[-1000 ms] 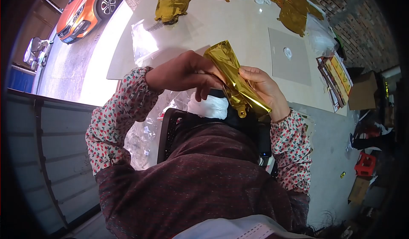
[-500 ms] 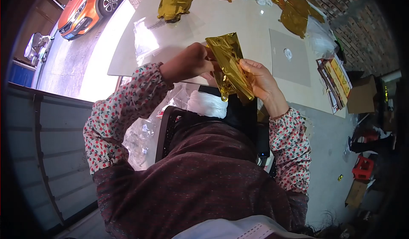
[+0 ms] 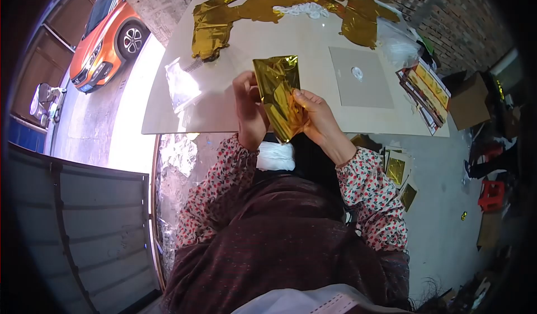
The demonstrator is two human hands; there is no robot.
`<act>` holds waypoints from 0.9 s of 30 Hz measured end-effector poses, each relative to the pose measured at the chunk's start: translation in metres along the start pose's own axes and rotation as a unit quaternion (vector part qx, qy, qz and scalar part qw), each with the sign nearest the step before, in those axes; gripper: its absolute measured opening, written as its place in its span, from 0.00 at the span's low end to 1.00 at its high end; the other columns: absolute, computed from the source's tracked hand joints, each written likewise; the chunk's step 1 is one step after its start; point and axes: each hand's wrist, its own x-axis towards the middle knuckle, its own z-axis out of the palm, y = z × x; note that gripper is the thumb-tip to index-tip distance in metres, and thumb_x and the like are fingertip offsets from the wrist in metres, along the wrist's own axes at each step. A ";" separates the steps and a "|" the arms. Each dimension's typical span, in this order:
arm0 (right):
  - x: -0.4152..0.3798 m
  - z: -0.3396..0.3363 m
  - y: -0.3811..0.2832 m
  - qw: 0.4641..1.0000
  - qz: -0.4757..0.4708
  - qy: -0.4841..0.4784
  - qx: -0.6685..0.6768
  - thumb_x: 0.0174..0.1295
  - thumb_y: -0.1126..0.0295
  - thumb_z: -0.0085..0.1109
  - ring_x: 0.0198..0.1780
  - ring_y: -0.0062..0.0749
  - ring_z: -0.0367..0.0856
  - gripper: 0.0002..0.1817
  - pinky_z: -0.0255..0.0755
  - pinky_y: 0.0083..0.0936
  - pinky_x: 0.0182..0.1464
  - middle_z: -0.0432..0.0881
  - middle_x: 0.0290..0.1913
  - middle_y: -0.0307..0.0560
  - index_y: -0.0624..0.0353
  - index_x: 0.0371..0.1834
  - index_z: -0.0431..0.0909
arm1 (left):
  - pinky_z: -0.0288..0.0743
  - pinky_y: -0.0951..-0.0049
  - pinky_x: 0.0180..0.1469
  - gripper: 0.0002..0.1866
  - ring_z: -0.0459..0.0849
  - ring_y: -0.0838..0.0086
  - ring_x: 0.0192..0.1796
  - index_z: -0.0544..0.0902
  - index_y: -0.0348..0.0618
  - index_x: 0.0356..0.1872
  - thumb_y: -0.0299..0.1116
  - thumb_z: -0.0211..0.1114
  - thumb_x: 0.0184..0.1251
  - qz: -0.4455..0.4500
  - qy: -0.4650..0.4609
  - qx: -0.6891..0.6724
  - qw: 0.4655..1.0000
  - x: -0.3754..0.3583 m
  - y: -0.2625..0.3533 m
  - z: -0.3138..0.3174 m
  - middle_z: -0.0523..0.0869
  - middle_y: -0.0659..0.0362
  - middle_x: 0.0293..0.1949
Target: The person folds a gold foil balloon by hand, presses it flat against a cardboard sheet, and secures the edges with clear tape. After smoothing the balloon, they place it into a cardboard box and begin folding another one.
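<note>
A folded gold foil piece [image 3: 278, 93] is held up over the near edge of the table. My right hand [image 3: 320, 119] pinches its right side, thumb in front. At the foil's left edge is my left hand [image 3: 250, 110], its fingers curled and partly behind the foil, so their contact with it is unclear. White string [image 3: 275, 156] lies bundled on my lap below. Large flat gold foil pieces [image 3: 257, 6] lie across the far part of the table, with a tangle of white string [image 3: 305, 10] on them.
The pale table [image 3: 224, 115] bears a grey sheet [image 3: 363, 79], a clear plastic packet [image 3: 182, 85] and, at right, stacked printed cards [image 3: 423, 97]. Cardboard [image 3: 470, 101] and a red stool [image 3: 491, 196] stand on the right. An orange car [image 3: 103, 43] is outside at left.
My left hand has swung lower and more upright beside the foil. The foil now hangs straighter and farther left, with my right hand still on it. The camera view has shifted.
</note>
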 end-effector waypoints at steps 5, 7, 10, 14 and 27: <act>0.001 -0.009 0.002 0.999 -0.020 0.011 -0.033 0.73 0.66 0.56 0.37 0.21 0.83 0.12 0.79 0.21 0.43 0.85 0.39 0.41 0.65 0.44 0.81 | 0.76 0.76 0.46 0.10 0.79 0.75 0.39 0.80 0.37 0.49 0.29 0.57 0.73 -0.121 -0.010 0.001 0.993 -0.011 -0.018 -0.023 0.79 0.60 0.38; 0.002 -0.010 -0.001 0.997 -0.039 0.018 -0.068 0.73 0.67 0.56 0.35 0.19 0.82 0.11 0.77 0.19 0.41 0.85 0.37 0.39 0.65 0.42 0.81 | 0.75 0.75 0.45 0.11 0.79 0.74 0.38 0.81 0.35 0.48 0.30 0.55 0.73 -0.002 -0.093 0.237 0.967 -0.006 -0.007 -0.035 0.80 0.62 0.34; 0.000 -0.012 -0.002 0.989 -0.068 0.039 -0.127 0.73 0.68 0.56 0.32 0.16 0.78 0.11 0.74 0.17 0.37 0.83 0.33 0.37 0.65 0.38 0.82 | 0.73 0.72 0.42 0.16 0.79 0.75 0.38 0.81 0.32 0.49 0.34 0.51 0.77 -0.231 -0.070 0.050 0.969 -0.003 0.023 -0.039 0.83 0.60 0.36; -0.001 -0.011 -0.003 0.977 -0.090 0.051 -0.185 0.72 0.67 0.56 0.28 0.13 0.74 0.12 0.69 0.15 0.32 0.81 0.29 0.35 0.64 0.35 0.82 | 0.75 0.75 0.46 0.13 0.81 0.78 0.42 0.82 0.32 0.48 0.32 0.57 0.76 -0.293 -0.118 0.138 0.939 -0.004 0.027 -0.046 0.85 0.59 0.45; -0.011 -0.023 -0.017 0.947 -0.135 0.052 -0.287 0.73 0.63 0.56 0.29 0.07 0.71 0.12 0.64 0.12 0.29 0.78 0.30 0.29 0.62 0.43 0.81 | 0.80 0.73 0.51 0.13 0.85 0.75 0.48 0.78 0.33 0.52 0.32 0.58 0.76 -0.428 -0.016 -0.182 0.885 -0.003 0.023 -0.019 0.85 0.54 0.48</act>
